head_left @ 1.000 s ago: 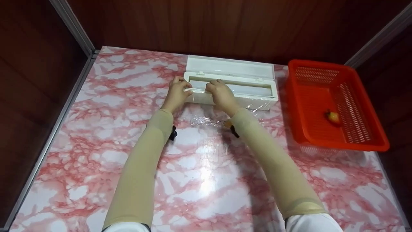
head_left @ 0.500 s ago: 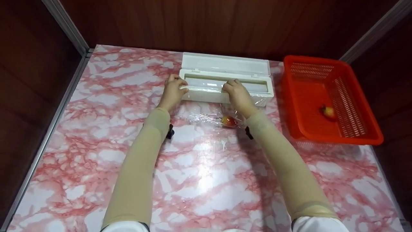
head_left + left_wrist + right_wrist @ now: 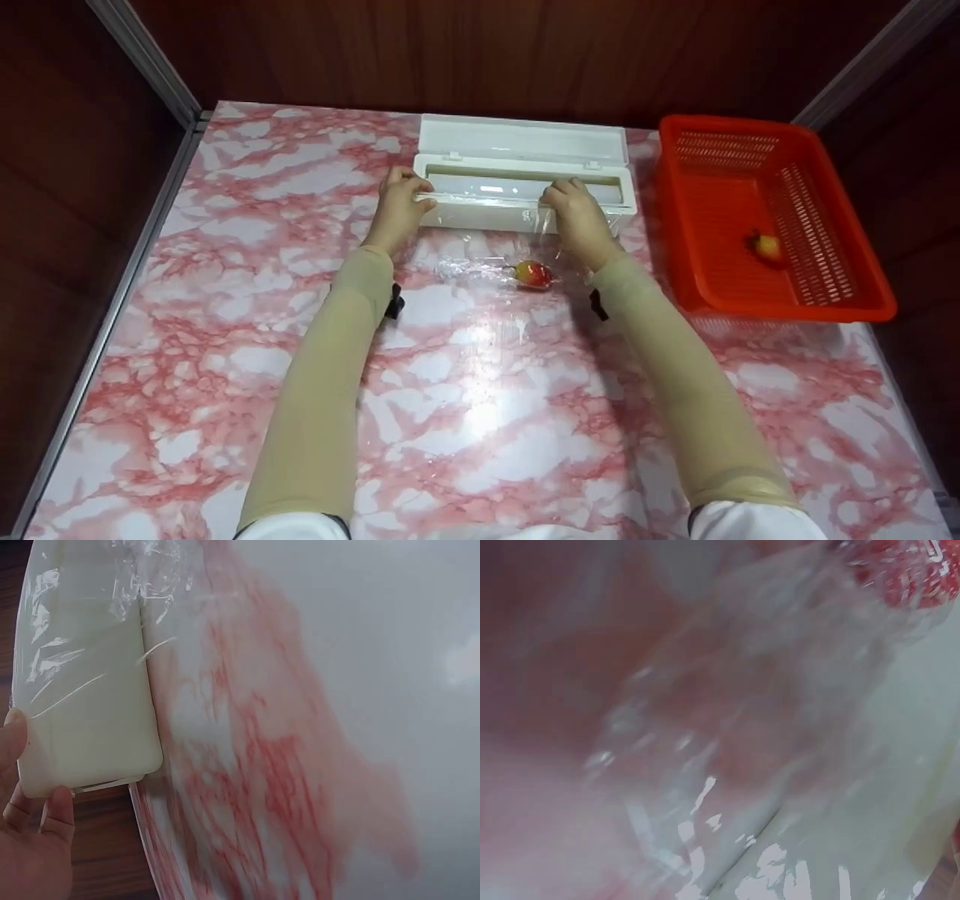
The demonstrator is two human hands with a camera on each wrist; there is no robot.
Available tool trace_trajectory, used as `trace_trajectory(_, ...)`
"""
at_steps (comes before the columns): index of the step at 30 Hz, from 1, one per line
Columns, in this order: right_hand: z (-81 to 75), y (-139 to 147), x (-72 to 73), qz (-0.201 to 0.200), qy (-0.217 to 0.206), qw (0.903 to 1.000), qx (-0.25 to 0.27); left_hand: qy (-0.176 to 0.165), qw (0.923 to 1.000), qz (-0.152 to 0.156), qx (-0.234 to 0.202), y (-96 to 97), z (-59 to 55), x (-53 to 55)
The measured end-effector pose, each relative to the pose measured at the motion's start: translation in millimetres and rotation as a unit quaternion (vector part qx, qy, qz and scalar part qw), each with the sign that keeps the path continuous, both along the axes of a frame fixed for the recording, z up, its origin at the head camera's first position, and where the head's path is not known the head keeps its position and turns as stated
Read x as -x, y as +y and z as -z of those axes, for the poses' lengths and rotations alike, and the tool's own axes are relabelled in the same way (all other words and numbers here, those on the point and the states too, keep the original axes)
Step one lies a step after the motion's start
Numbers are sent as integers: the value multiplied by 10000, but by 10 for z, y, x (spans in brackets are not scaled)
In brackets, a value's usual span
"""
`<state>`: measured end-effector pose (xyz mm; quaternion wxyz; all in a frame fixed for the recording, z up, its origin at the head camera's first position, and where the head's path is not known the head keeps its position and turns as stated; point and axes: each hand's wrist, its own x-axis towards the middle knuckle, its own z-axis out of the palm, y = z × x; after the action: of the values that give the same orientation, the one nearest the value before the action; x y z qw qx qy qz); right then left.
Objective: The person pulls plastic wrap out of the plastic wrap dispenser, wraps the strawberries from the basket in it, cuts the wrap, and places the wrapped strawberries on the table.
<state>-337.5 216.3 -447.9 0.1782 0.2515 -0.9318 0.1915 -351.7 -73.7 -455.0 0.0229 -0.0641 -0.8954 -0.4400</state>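
A white cling film dispenser (image 3: 480, 215) lies at the back of the table, its lid (image 3: 517, 141) folded back and a film roll (image 3: 457, 184) inside. My left hand (image 3: 397, 210) grips its left end; the left wrist view shows thumb and fingers (image 3: 58, 817) around the corner. With bent fingers my right hand (image 3: 583, 221) holds the cutter slider at the front rim, right of centre; the fingers cover the slider. Clear film (image 3: 472, 270) hangs down the front onto the table, over a small red-and-yellow fruit (image 3: 532, 274). Film fills much of the blurred right wrist view.
At the right stands a red plastic basket (image 3: 720, 309) with slotted walls, a second yellow-and-red fruit (image 3: 768, 247) in it. Dark wood-grain panels (image 3: 390, 52) enclose the marbled table (image 3: 450, 450) at the back and sides.
My right hand has slid rightward along the dispenser's front rim, and the film has come loose behind it. The fruit under the film has come into sight. My left hand keeps its grip.
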Motion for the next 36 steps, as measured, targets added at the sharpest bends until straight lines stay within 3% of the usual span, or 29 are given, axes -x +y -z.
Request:
trace_trajectory(7, 14, 172, -22, 134, 184, 9997, 68, 135, 9999, 2, -22, -23, 13, 8)
trace_trajectory(21, 8, 291, -82, 457, 202, 9988, -3, 88, 9999, -64, -83, -9, 20, 12)
trace_trajectory(36, 10, 390, -86, 494, 323, 9982, 128, 167, 9998, 30, -137, -4, 25, 5)
